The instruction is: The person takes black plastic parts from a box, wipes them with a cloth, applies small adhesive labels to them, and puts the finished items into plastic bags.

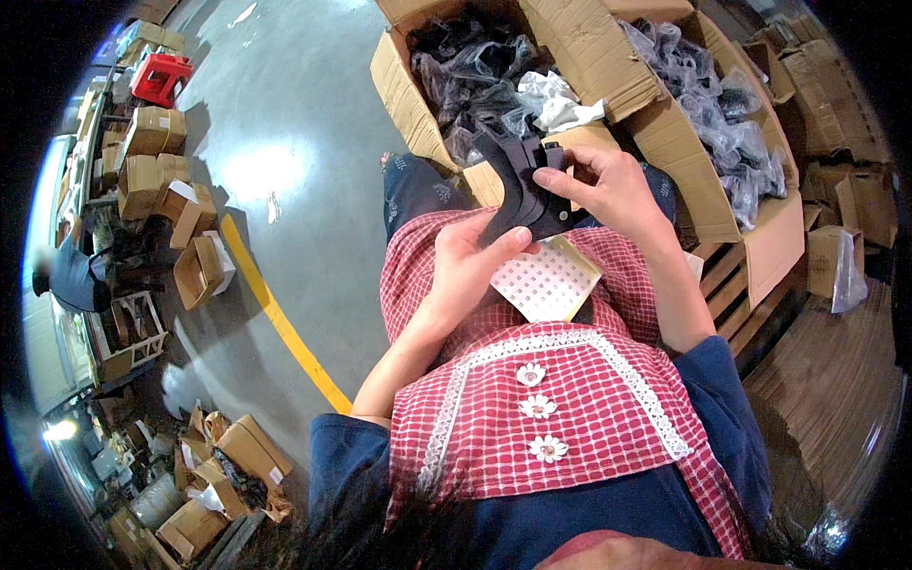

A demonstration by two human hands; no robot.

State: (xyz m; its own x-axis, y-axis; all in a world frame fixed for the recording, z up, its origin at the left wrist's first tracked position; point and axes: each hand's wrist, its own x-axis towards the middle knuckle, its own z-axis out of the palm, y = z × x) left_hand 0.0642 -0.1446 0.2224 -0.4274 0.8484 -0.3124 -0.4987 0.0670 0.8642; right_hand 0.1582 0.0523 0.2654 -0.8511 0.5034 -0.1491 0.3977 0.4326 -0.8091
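My left hand (467, 261) is closed round the lower left edge of a curved black plastic part (528, 185), its thumb lying over the near edge. At the part's upper right side my right hand (608, 188) is closed, with thumb and forefinger pinched against it. Whether those fingertips also hold something small cannot be made out. On my lap, just below the part, rests a sheet of small printed labels (546, 285) with a yellowish edge. Beneath it is my red checked apron (418, 285).
An open cardboard box (392, 85) before me holds black parts in clear plastic bags. Another open box (774, 242) of bagged parts stands to its right on a wooden pallet (731, 290). Left, beyond a yellow floor line (275, 313), are cartons, a red stool (160, 78) and another person (76, 275).
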